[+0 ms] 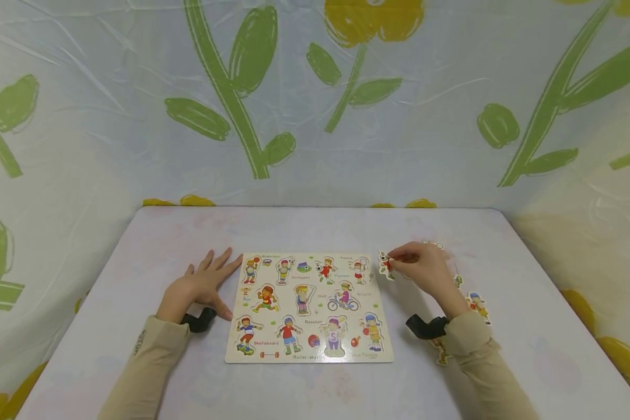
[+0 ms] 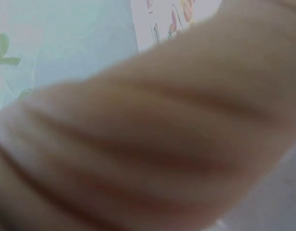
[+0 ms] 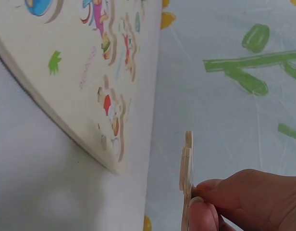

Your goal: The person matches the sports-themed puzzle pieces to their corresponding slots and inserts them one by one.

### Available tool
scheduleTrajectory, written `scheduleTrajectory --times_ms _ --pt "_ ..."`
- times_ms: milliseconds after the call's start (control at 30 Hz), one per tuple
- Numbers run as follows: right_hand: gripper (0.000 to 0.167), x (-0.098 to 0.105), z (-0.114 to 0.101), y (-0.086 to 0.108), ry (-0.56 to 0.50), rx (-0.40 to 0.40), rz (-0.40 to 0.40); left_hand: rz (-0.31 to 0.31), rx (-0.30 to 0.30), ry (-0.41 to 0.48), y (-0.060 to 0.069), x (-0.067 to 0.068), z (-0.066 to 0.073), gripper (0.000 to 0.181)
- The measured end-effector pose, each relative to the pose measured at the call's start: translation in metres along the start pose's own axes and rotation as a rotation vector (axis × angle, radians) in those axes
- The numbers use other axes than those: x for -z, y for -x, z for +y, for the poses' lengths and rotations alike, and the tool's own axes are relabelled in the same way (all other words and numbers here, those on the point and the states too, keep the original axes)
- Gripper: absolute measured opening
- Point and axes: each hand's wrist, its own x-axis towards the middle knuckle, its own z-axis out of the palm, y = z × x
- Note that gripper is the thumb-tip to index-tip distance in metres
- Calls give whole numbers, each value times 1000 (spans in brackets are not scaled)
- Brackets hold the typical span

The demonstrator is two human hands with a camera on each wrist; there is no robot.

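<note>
A pale wooden puzzle board [image 1: 315,318] with printed sports figures lies flat on the table. In the right wrist view, the figure outlines on the board [image 3: 66,101] look sunken. My left hand [image 1: 202,286] rests palm down with fingers spread, forefinger and thumb at the board's left edge. Beyond the board's upper right corner, my right hand [image 1: 425,265] pinches a puzzle piece [image 1: 385,265] showing a figure in red with a football. The right wrist view shows that puzzle piece [image 3: 186,168] edge-on between thumb and fingers. Blurred skin of my left hand [image 2: 153,139] fills most of the left wrist view.
Several loose puzzle pieces lie right of the board, including a blue-capped figure [image 1: 478,306] beside the right forearm. Another piece [image 1: 441,354] is partly hidden below the right wrist. More pieces [image 1: 458,281] sit behind the right hand. A flowered cloth [image 1: 315,163] hangs behind the table.
</note>
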Motion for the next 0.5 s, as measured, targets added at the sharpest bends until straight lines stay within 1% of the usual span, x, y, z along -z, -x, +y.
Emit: scheduleTrajectory --times_ms 133,200,333,500 --pt "14 -4 -8 -7 -38 12 1 11 5 -11 -1 0 2 132" --pt "14 -6 -12 -11 -42 29 1 18 10 -14 -1 -1 3 132" --pt "14 -12 -20 -19 -60 34 -16 26 20 -14 0 0 6 132" --pt "13 -18 -29 -26 -45 41 -29 32 25 -17 1 -1 7 132"
